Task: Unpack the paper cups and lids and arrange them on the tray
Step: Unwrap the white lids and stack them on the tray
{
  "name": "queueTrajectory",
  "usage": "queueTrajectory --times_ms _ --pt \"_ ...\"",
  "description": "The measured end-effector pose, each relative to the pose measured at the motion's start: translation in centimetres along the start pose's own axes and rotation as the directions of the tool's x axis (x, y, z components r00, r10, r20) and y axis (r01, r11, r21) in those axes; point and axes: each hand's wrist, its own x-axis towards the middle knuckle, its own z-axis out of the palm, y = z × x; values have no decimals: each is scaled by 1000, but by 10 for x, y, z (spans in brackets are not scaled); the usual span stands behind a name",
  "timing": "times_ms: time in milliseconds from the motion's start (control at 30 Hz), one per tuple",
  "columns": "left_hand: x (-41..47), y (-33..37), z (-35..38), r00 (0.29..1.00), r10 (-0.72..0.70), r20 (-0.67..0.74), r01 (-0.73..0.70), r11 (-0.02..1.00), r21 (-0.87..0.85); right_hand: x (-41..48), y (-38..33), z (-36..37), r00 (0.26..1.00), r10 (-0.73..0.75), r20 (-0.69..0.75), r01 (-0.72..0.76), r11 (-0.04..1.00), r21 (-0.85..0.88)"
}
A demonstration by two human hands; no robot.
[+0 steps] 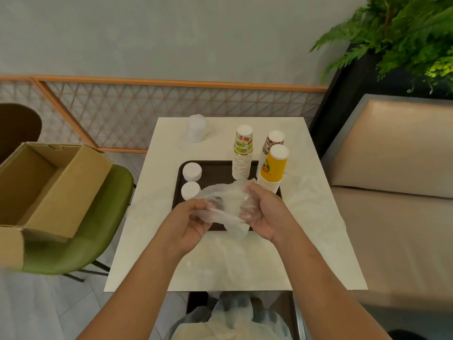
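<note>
A dark brown tray (215, 173) lies on the white table (220, 261). Three upside-down stacks of paper cups stand at its right end: a green-patterned stack (242, 153), a brown-patterned stack (272, 143) and a yellow stack (273, 168). Two stacks of white lids (192, 171) (190, 190) sit at the tray's left end. A wrapped stack of lids (196, 128) stands on the table beyond the tray. My left hand (190, 223) and my right hand (263, 209) both grip a crumpled clear plastic bag (225, 204) above the tray's near edge.
An open cardboard box (46, 187) rests on a green chair (98, 231) to the left. A beige bench (392, 192) runs along the right, with a plant (404, 38) behind it. More clear plastic (235, 315) lies below the table's near edge.
</note>
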Motion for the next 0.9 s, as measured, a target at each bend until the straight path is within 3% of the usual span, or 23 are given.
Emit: queueTrajectory --times_ms 100,133,200,267,333,400,467,533,600,633,667,700,733,800,900 --pt "-10 9 -4 988 -78 133 27 939 344 -2 2 9 998 27 -51 -30 997 -72" --pt "-11 11 -8 985 -90 150 -3 849 529 -2 4 13 998 24 -62 -30 994 -105" --pt "-12 15 -20 980 -97 172 -86 577 812 -5 9 24 997 40 -63 -50 984 -170" --pt "-16 17 -32 979 -117 166 -96 451 887 -7 16 34 998 46 -39 -54 971 -233" --pt "-17 20 -45 987 -83 134 -76 495 866 -7 24 42 1000 22 5 -19 942 -335" --pt "-13 22 -61 999 -12 40 -22 655 755 -9 34 48 998 -19 61 45 880 -473" --pt "-9 25 -75 1000 9 1 -8 847 532 -10 43 48 981 -51 186 162 743 -650" --pt "-10 31 -83 999 -14 -40 24 965 262 -12 47 48 968 20 250 214 459 -862" --pt "-12 36 -91 998 -59 -33 63 989 137 -6 49 48 979 32 201 197 101 -975" --pt "-13 37 -96 996 -85 -10 86 989 119 -3 50 49 983 -1 185 185 -26 -982" --pt "-12 38 -101 992 -121 21 119 989 93 0 52 51 984 -41 176 172 -86 -981" --pt "-10 40 -107 988 -149 40 147 988 57 1 54 53 983 -82 167 160 -85 -983" --pt "-9 41 -111 985 -163 49 162 986 31 3 57 54 981 -124 152 151 -16 -988" --pt "-10 48 -118 988 -141 61 139 989 42 6 65 53 981 -165 103 148 295 -944" --pt "-12 58 -123 996 -34 78 18 979 202 7 81 53 996 -87 12 74 760 -646"
